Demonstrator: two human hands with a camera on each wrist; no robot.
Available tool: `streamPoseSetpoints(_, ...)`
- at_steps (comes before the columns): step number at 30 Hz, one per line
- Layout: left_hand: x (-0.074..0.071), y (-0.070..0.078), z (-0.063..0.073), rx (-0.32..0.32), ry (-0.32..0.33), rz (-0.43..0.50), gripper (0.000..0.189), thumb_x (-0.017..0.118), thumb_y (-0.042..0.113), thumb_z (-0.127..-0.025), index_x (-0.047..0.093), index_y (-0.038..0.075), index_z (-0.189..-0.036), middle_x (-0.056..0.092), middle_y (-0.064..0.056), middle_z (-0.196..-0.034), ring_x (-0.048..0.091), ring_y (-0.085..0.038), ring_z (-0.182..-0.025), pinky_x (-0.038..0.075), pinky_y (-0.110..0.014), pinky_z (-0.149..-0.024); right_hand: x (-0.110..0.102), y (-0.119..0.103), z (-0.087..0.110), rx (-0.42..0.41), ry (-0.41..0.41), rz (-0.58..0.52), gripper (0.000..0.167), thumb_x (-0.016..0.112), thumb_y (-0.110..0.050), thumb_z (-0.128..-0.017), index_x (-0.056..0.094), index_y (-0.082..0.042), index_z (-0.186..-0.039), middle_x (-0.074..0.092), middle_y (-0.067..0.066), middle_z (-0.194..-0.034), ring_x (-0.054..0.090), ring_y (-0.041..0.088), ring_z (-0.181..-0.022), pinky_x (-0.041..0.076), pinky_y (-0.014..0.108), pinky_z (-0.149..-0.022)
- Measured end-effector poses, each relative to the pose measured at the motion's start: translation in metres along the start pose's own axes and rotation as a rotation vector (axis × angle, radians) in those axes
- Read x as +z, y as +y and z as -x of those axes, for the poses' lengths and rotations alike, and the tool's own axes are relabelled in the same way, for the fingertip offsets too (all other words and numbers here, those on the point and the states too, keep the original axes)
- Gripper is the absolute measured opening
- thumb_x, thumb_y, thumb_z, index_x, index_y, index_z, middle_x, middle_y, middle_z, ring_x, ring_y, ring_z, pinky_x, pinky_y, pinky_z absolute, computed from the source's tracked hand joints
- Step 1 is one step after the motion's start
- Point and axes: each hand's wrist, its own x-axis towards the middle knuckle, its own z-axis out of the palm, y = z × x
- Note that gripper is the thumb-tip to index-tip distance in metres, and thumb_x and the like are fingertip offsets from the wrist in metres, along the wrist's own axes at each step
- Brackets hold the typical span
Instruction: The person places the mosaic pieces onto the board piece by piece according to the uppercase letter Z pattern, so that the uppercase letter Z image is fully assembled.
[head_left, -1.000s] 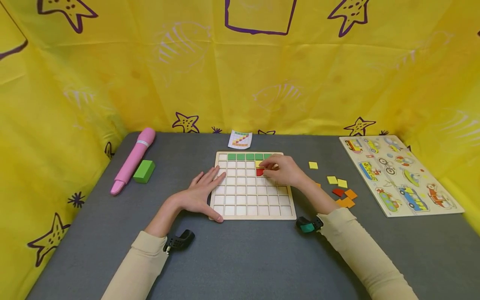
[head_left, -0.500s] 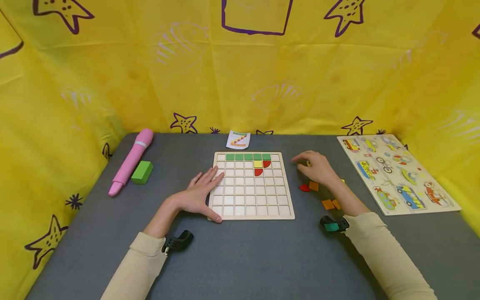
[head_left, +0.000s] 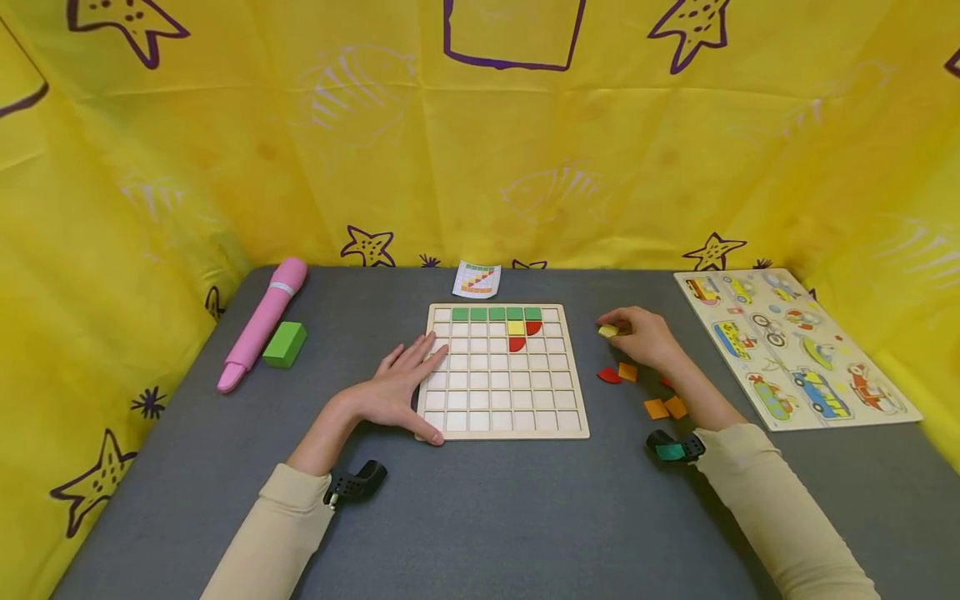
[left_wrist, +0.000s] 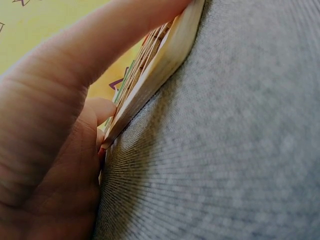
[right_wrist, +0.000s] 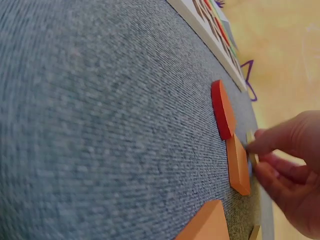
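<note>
A wooden grid board lies flat in the middle of the table. Several green squares fill part of its top row; below them sit a yellow square and two red quarter-round tiles, one beside it and one under it. My left hand rests with spread fingers on the board's left edge, the thumb at the near corner. Right of the board, my right hand pinches a yellow square tile between thumb and fingers, just off the table or at its surface; I cannot tell which.
Loose red and orange tiles lie near the right hand, some partly under the forearm. A pattern card sits behind the board. A picture puzzle is at right; a pink microphone and green block at left.
My right hand has left a red quarter-round tile beside the yellow square on the board, moved right, and picked up a yellow tile. The left hand has stayed on the board.
</note>
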Motion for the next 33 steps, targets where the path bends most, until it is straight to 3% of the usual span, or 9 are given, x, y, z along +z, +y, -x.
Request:
streamPoseSetpoints(16,-0.001,0.001,0.001,0.006,0.006,-0.011,0.131,0.079,0.067,-0.065,0.006,0.011,-0.158,-0.010,-0.013,-0.162,-0.008,-0.030,-0.148,-0.004,-0.053,-0.114,0.009,-0.009,-0.001,0.020,0.021,-0.069,0.032,0.070,-0.005,-0.087,0.065,0.003,-0.117,0.066,0.022,-0.110,0.061,0.035,-0.100,0.049,0.047,-0.086)
streamPoseSetpoints(33,-0.001,0.002,0.001,0.006,0.007,-0.015,0.130,0.079,0.067,-0.065,0.006,0.012,-0.158,-0.009,-0.013,-0.162,-0.007,-0.030,-0.148,-0.003,-0.053,-0.114,0.028,-0.051,-0.009,0.031,-0.039,-0.224,0.033,0.073,-0.013,-0.087,0.067,-0.006,-0.119,0.066,0.013,-0.113,0.060,0.028,-0.100,0.048,0.044,-0.088)
